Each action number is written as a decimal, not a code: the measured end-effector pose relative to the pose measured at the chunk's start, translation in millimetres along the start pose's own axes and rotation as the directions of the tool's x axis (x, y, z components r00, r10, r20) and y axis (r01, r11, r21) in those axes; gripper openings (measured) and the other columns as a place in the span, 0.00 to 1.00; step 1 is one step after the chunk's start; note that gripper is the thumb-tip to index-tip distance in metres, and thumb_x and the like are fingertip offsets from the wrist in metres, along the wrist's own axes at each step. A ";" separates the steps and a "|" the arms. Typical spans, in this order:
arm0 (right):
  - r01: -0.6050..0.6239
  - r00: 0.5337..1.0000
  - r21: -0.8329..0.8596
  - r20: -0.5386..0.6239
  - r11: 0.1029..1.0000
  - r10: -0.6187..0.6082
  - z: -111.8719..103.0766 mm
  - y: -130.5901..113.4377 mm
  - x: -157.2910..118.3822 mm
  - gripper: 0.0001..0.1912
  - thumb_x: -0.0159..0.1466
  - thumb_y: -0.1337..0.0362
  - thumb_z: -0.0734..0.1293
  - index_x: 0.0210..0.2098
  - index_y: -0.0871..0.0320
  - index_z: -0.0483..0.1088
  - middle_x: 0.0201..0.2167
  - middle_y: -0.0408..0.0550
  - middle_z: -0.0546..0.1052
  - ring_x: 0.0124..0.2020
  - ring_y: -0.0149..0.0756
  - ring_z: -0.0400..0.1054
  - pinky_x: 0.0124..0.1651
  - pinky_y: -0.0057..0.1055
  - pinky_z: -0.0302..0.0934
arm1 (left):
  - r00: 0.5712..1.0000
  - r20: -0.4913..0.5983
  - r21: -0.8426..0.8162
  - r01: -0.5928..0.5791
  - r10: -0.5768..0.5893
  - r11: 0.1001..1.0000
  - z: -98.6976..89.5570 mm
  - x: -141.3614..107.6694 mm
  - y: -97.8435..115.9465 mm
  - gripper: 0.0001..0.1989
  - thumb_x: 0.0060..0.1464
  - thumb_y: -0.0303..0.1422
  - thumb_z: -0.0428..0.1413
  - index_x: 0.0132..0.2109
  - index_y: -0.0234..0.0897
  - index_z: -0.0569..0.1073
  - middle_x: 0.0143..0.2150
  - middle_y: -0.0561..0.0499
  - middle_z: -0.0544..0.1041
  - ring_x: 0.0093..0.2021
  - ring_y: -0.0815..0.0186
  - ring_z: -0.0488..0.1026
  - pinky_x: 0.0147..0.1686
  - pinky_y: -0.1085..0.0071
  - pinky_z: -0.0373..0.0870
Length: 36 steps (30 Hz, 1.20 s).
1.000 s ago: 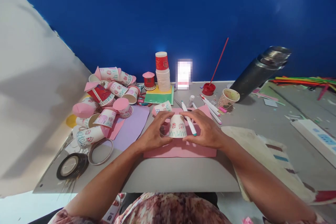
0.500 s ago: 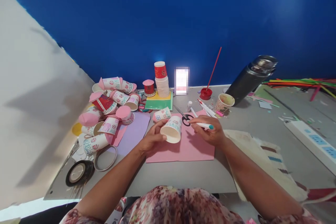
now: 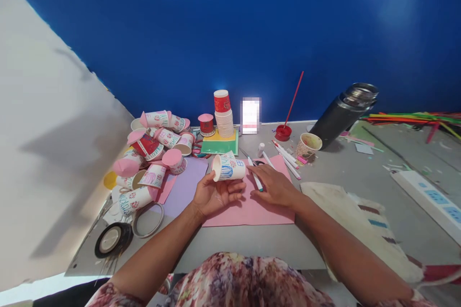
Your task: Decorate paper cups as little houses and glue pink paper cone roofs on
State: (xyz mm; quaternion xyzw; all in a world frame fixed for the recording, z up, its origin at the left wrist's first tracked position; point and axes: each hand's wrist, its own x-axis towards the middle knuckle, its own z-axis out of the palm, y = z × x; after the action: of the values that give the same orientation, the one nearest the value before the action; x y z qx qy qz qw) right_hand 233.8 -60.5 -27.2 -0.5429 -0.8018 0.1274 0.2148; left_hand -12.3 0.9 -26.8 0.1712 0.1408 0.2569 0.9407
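Note:
A white paper cup (image 3: 232, 170) with blue, green and red drawings lies on its side in my left hand (image 3: 216, 195), its open mouth toward the left. The palm is turned up, with the thumb near the rim and the fingers under the cup. My right hand (image 3: 272, 184) is just right of the cup, its fingers closed round a white marker (image 3: 256, 178) whose teal end points toward me. Both hands are over a pink paper sheet (image 3: 230, 216). Scissors (image 3: 248, 154) lie partly hidden behind my right hand.
Decorated cups (image 3: 153, 175) are piled at the left beside tape rolls (image 3: 111, 240). Behind stand stacked cups (image 3: 225, 124) and a phone-like bright object. More markers (image 3: 288, 156), a stained cup (image 3: 309, 144), a dark flask (image 3: 336, 115) and a power strip (image 3: 428, 196) are rightward.
The cup in my left hand has turned, its mouth now facing left and its drawn window showing. My right hand has moved left and down, turning the marker more toward me.

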 end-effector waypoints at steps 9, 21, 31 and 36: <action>-0.045 0.995 -0.024 0.091 0.999 0.047 14.7 1.0 -3.3 0.44 0.59 0.54 0.76 0.69 0.59 0.59 0.61 0.62 0.70 0.61 0.58 0.63 0.60 0.52 0.65 | 1.000 0.013 -0.010 -0.009 0.009 1.000 -5.8 2.3 0.1 0.26 0.61 0.42 0.57 0.59 0.28 0.73 0.54 0.31 0.81 0.56 0.45 0.79 0.53 0.51 0.72; -0.081 0.997 -0.007 -0.012 0.997 0.081 15.7 5.5 0.0 0.20 0.68 0.66 0.64 0.60 0.58 0.70 0.50 0.57 0.77 0.52 0.51 0.69 0.53 0.46 0.67 | 0.934 -0.018 0.648 -0.262 0.358 0.715 4.2 2.8 -13.2 0.39 0.41 0.25 0.70 0.61 0.45 0.68 0.62 0.45 0.74 0.57 0.54 0.75 0.55 0.59 0.72; -0.071 0.987 0.072 -0.136 0.995 0.080 19.1 11.1 1.1 0.14 0.70 0.65 0.63 0.53 0.55 0.75 0.47 0.53 0.82 0.51 0.47 0.73 0.53 0.43 0.67 | 0.586 0.523 0.848 -0.283 0.619 -0.448 2.8 -0.5 -0.9 0.37 0.50 0.29 0.67 0.64 0.44 0.62 0.60 0.41 0.66 0.61 0.52 0.67 0.52 0.58 0.76; -0.030 0.984 0.103 -0.170 0.994 0.047 20.3 9.9 1.0 0.13 0.70 0.66 0.63 0.52 0.54 0.75 0.46 0.51 0.83 0.49 0.44 0.75 0.53 0.41 0.68 | 0.467 0.622 0.740 -0.092 0.628 -0.666 19.2 -11.5 33.5 0.39 0.49 0.30 0.70 0.65 0.44 0.62 0.58 0.41 0.67 0.60 0.51 0.68 0.57 0.51 0.73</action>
State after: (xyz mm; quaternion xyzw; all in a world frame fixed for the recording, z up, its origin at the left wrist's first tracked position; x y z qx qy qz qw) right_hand 231.8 -55.3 -49.1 -0.5557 -0.7623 0.1242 0.3077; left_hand -29.6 17.1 5.8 0.8139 0.3306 0.4731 0.0665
